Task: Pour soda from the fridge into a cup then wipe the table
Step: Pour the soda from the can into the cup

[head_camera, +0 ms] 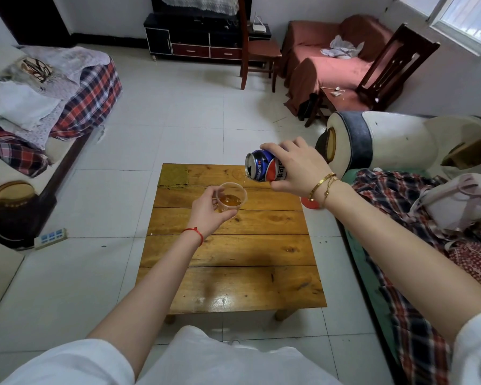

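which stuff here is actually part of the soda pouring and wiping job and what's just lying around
Part of the job: soda can tipped in the right hand; clear cup held by the left hand; green cloth on the wooden table.

Lying about: power strip, plaid blanket, wooden chair.

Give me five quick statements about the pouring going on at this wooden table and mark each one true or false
1. The right hand holds the soda can tipped on its side. True.
2. The clear plastic cup stands alone on the table, untouched. False: the left hand grips it.
3. The cup already holds some amber liquid. True.
4. A green cloth lies at the table's near edge, by the person. False: it lies at the far left corner.
5. The can's opening is directly over the cup's middle. False: the can is up and to the right of the cup.
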The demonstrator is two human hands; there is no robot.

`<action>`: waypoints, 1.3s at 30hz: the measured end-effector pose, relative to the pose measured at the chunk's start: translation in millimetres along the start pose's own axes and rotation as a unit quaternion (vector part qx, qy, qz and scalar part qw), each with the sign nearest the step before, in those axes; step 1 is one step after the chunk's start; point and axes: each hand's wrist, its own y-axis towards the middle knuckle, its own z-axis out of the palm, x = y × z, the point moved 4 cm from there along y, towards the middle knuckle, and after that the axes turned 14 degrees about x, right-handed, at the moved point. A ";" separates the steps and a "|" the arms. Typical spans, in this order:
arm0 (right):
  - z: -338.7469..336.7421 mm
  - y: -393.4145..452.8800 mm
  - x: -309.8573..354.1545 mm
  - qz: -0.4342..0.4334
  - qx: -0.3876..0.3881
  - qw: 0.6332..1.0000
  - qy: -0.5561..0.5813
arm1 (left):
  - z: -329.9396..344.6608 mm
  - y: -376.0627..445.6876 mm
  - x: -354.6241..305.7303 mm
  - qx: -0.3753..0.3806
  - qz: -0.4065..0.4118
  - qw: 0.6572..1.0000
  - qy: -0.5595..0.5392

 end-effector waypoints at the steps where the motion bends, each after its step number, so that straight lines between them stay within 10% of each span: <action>1: 0.1 0.0 0.4 0.000 0.000 1.000 -0.001 | 0.2 -0.1 0.1 0.000 0.000 1.000 0.000; 39: 1.5 0.9 -1.5 -0.003 0.007 1.000 -0.011 | 8.7 -1.1 -10.2 0.004 -0.001 1.000 -0.009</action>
